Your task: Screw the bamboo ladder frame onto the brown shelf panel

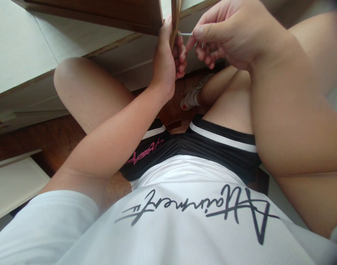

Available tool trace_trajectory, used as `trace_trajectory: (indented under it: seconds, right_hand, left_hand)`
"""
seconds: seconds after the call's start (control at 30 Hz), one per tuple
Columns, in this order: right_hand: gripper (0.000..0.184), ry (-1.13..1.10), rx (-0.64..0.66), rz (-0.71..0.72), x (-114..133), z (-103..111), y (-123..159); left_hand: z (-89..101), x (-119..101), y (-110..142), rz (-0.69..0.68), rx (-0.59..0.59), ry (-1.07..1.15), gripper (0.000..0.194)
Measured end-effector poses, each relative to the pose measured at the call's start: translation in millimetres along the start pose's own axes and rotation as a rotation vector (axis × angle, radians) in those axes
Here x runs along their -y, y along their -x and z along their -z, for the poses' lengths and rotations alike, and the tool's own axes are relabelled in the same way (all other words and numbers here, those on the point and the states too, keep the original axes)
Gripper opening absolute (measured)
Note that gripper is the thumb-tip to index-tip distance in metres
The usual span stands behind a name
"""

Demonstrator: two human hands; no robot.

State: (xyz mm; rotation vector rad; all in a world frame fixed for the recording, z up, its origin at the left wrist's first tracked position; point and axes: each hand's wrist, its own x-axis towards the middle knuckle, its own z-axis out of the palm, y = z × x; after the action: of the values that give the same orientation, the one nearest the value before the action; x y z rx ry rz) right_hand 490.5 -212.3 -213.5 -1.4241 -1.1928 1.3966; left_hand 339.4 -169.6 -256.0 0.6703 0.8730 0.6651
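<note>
- A pale table [21, 48] is crossed by a thin dark seam [46, 38].
- Along the table's near edge [115, 44], brown is exposed where the pale surface is worn.
- Below the table, a brown wood-grained floor [60, 134] is seen.
- Across the floor from the table, a whitish panel [16, 180] is partly shown.
- The tabletop is softly lit.

Got a narrow dark brown wooden strip [174, 24] between the left hand's [165, 59] thumb and fingers, with a wider wooden panel [102, 15] in similar brown stretching off past the thumb side. The thin silvery metal rod [186, 34] is pinched in the right hand [229, 36], its far end right at the strip, can't tell if it's actually in.
</note>
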Motion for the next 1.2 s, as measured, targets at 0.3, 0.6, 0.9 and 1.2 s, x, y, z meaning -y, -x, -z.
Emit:
trace_trajectory:
  seconds: [0.3,0.6,0.9,1.2]
  right_hand:
    - [0.021,-0.056,0.008,-0.062,-1.3,2.2,-2.5]
    - [0.01,0.015,-0.026,-0.087,-0.2,1.6,-1.3]
    - [0.008,0.247,-0.074,0.018,-2.3,-0.6,-3.6]
    - [0.012,0.371,-0.089,0.034,-2.2,-2.5,-3.9]
  left_hand:
    - [2.0,1.8,-2.1,-0.014,-0.001,0.014,0.053]
    - [-2.8,-2.6,2.6,0.002,-0.017,0.004,0.054]
    - [1.9,0.5,1.3,0.0,0.029,0.07,0.047]
    - [1.4,3.4,-0.5,0.008,0.004,0.098,0.051]
